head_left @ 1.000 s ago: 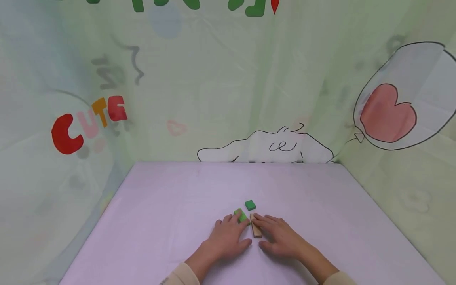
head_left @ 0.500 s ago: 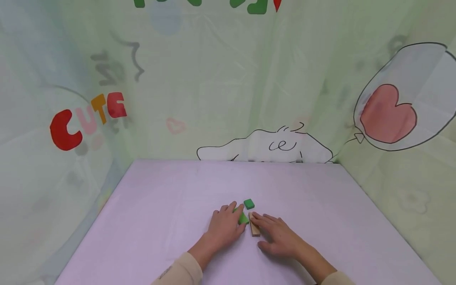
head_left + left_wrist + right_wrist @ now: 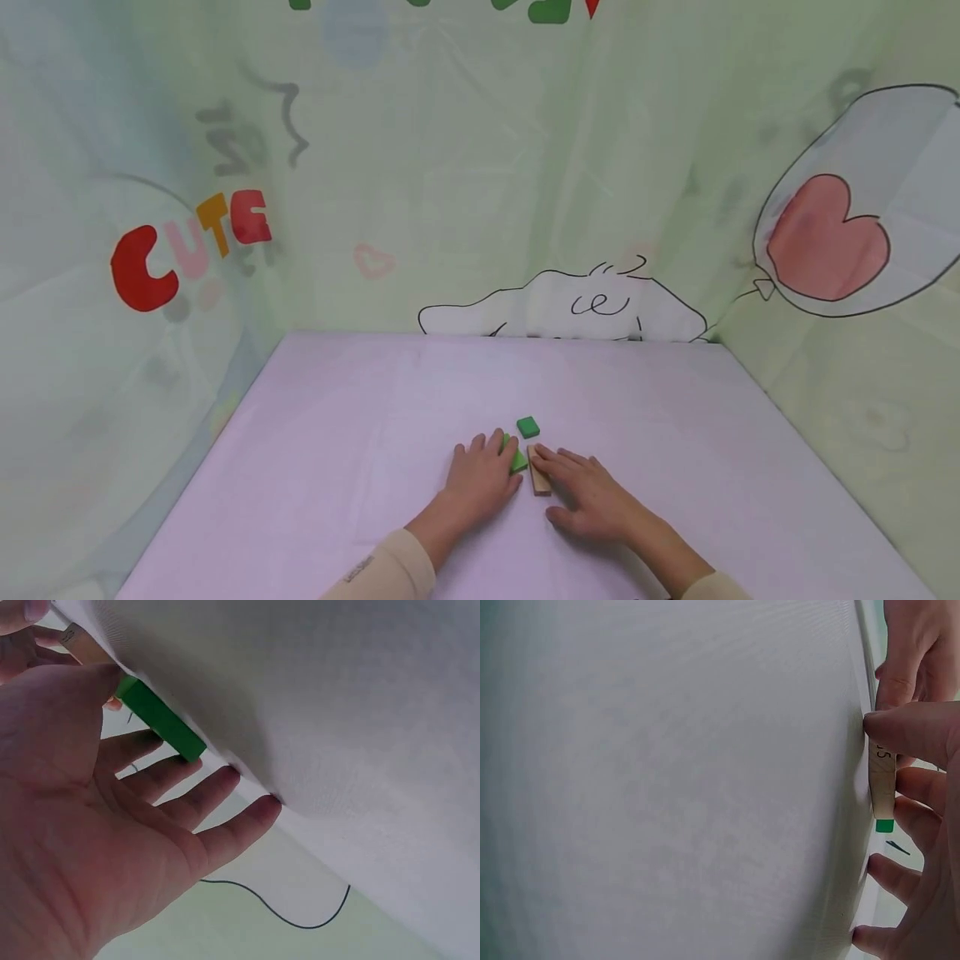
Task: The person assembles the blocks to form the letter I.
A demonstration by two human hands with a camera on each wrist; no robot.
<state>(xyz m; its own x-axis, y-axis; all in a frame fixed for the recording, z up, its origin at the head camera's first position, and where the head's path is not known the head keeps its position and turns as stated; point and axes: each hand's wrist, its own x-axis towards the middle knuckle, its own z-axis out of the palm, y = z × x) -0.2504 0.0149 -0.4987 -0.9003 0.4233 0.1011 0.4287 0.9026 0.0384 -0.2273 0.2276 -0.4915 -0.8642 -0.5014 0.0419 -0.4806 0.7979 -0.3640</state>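
Observation:
In the head view my left hand (image 3: 480, 479) lies over a light green block (image 3: 519, 461), covering part of it. The left wrist view shows the green block (image 3: 163, 721) standing along the fingertips, the thumb at its near end and the fingers extended. My right hand (image 3: 588, 496) rests its extended fingers on a narrow wooden block (image 3: 539, 475); its thumb stays apart on the near side. Printed marks show on the wooden block (image 3: 883, 769) in the right wrist view, beside the right thumb. A small dark green block (image 3: 528, 427) lies untouched just beyond both hands.
The pale lilac table top (image 3: 360, 425) runs out on both sides of the hands. A printed curtain (image 3: 465, 167) rises behind its back edge and along both sides.
My left hand has shifted slightly over the green block, and its thumb has drawn in toward the fingers. My right hand stays on the wooden block. The head view has shifted a little.

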